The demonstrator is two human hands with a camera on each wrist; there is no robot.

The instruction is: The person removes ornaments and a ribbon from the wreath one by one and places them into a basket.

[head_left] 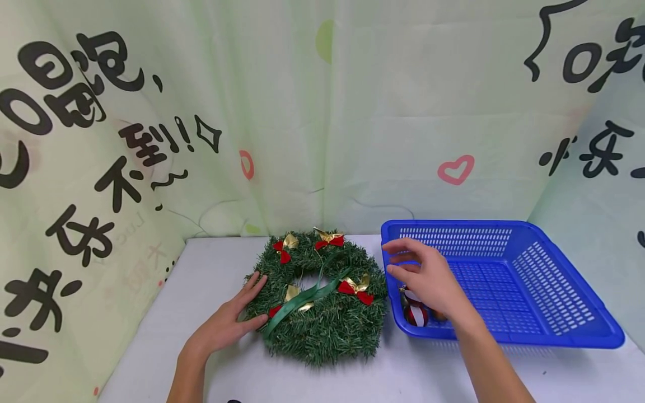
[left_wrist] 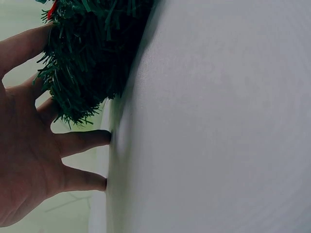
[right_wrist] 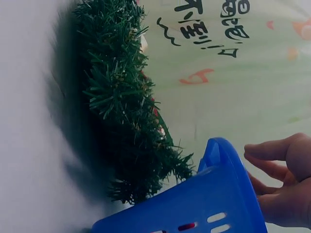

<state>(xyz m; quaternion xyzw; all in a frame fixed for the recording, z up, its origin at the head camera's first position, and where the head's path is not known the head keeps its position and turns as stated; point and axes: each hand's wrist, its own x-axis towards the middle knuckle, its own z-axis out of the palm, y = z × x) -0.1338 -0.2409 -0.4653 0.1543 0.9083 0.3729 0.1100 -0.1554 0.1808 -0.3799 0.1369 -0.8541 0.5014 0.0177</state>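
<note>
A round green wreath [head_left: 332, 337] lies on the table, decorated with several red and gold bows [head_left: 356, 288]. A green ribbon [head_left: 304, 298] runs across its centre opening. My left hand [head_left: 224, 327] rests against the wreath's left side with its fingers spread; in the left wrist view, two fingers of that hand [left_wrist: 80, 141] reach down to the tabletop. Over the left end of a blue plastic basket [head_left: 504, 337] hovers my right hand [head_left: 428, 275], its fingers loosely bent and nothing seen between them. Below it in the basket sits a red-and-white striped bauble [head_left: 416, 315], with others partly hidden by the hand.
The basket stands close to the wreath's right edge, and its near rim rises above the white table [head_left: 166, 336]. Pale green curtains [head_left: 373, 112] with black lettering enclose the back and both sides. A small dark object [head_left: 234, 401] shows at the bottom edge.
</note>
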